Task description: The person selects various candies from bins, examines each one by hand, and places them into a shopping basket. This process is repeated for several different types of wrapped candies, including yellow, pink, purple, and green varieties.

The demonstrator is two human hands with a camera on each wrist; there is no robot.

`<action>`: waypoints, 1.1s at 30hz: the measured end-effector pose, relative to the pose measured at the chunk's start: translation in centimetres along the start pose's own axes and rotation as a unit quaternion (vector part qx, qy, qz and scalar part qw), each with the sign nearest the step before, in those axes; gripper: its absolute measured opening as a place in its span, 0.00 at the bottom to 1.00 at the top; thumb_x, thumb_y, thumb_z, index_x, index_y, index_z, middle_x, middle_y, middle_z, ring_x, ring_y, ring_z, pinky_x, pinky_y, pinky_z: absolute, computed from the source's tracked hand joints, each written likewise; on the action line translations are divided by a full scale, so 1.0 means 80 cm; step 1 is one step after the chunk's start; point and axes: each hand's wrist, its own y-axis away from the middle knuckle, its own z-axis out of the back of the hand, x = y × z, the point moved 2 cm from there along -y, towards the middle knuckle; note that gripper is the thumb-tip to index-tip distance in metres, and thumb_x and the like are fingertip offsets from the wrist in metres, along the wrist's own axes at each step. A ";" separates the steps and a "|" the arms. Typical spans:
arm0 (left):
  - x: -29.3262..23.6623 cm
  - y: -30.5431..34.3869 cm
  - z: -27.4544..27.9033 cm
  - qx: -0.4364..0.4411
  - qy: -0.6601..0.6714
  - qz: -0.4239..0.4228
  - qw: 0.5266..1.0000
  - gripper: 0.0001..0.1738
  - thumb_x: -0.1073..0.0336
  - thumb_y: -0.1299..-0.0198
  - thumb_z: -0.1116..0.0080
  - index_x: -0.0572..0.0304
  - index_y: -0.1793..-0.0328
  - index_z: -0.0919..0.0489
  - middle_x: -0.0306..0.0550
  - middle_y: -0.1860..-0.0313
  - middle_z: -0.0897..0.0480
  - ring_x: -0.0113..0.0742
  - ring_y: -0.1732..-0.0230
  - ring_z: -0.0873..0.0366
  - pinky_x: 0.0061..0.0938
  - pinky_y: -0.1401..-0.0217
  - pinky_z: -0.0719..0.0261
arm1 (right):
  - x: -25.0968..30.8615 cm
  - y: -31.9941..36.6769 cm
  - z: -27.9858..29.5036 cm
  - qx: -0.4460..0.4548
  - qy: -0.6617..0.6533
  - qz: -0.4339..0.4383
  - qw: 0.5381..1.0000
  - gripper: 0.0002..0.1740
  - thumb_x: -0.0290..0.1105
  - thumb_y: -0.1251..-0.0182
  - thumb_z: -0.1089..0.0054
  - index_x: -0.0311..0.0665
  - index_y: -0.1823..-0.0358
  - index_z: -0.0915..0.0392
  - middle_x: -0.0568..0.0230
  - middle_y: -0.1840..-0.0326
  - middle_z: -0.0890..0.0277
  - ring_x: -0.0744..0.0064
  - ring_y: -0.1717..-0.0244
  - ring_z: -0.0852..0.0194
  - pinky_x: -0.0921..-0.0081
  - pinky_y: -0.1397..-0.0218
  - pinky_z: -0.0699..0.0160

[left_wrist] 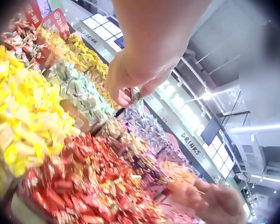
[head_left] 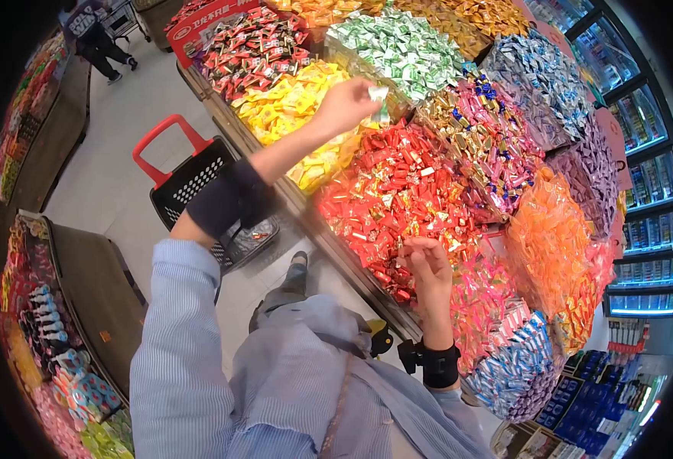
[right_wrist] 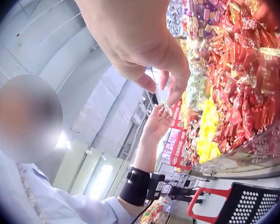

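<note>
My left hand (head_left: pixel 346 105) pinches a small green-and-white wrapped candy (head_left: pixel 378 93) between thumb and fingertips, raised above the piles of yellow candies (head_left: pixel 294 99) and green candies (head_left: pixel 401 50). In the left wrist view the same candy (left_wrist: pixel 135 97) shows only partly past the fingers. My right hand (head_left: pixel 430 268) hovers over the near edge of the red candies (head_left: pixel 405 191), its fingers loosely bent and holding nothing. The right wrist view has this right hand (right_wrist: pixel 144 51) large at the top, with the left hand (right_wrist: pixel 158 125) beyond it.
A black shopping basket (head_left: pixel 174 200) with a red handle stands on the floor left of the candy bin's edge (head_left: pixel 287 200). Orange candies (head_left: pixel 551 237) and blue-striped candies (head_left: pixel 512 359) lie to the right. A person (head_left: pixel 95 38) walks by a cart at upper left.
</note>
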 end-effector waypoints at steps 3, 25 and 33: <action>-0.012 -0.081 -0.009 -0.021 -0.081 -0.051 0.995 0.21 0.62 0.57 0.41 0.67 0.58 0.28 0.45 0.74 0.23 0.33 0.71 0.25 0.25 0.65 0.27 | 0.003 -0.012 0.008 -0.051 0.023 -0.006 0.998 0.09 0.22 0.39 0.54 0.30 0.57 0.32 0.62 0.63 0.30 0.74 0.59 0.30 0.76 0.52 0.28; -0.051 -0.074 -0.005 -0.081 0.008 -0.134 0.988 0.13 0.65 0.48 0.41 0.62 0.58 0.25 0.41 0.65 0.21 0.27 0.63 0.24 0.22 0.59 0.26 | -0.009 -0.024 0.011 -0.034 0.020 -0.016 0.999 0.10 0.27 0.38 0.51 0.32 0.57 0.33 0.62 0.60 0.32 0.75 0.59 0.32 0.74 0.52 0.27; 0.036 0.245 0.061 -0.158 0.061 0.095 0.981 0.09 0.69 0.44 0.45 0.64 0.59 0.28 0.37 0.66 0.24 0.21 0.63 0.28 0.14 0.61 0.31 | -0.025 0.025 -0.012 0.052 0.036 -0.051 0.997 0.09 0.26 0.38 0.53 0.31 0.57 0.32 0.61 0.60 0.30 0.74 0.59 0.31 0.75 0.54 0.27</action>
